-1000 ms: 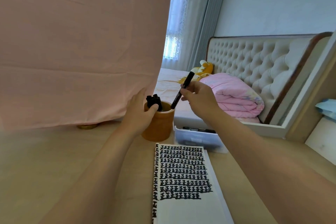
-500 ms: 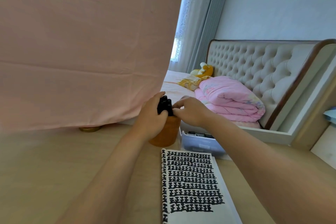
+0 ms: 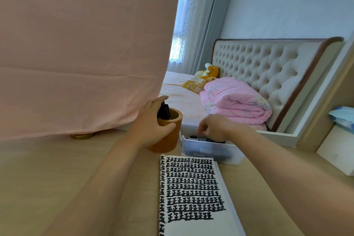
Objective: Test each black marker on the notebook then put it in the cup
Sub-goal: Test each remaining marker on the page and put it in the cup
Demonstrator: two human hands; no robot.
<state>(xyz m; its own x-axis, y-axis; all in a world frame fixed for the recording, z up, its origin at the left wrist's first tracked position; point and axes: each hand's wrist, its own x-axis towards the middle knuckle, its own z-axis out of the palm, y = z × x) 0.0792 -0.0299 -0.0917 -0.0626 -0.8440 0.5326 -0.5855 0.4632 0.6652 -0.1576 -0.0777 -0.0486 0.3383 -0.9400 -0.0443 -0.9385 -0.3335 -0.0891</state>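
Left hand (image 3: 151, 126) wrapped round the cup (image 3: 169, 141), black markers (image 3: 164, 111) inside, right hand (image 3: 215, 127) curled over the clear box (image 3: 208, 152), whether it grips anything I cannot tell

notebook (image 3: 191, 188) cut off below, markers (image 3: 165, 111) partly hidden

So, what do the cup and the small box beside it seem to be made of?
The cup looks like cork or wood: matte tan-brown, thick wall, no shine. The box is probably plastic: a pale, translucent wall, with something darker inside showing faintly through.
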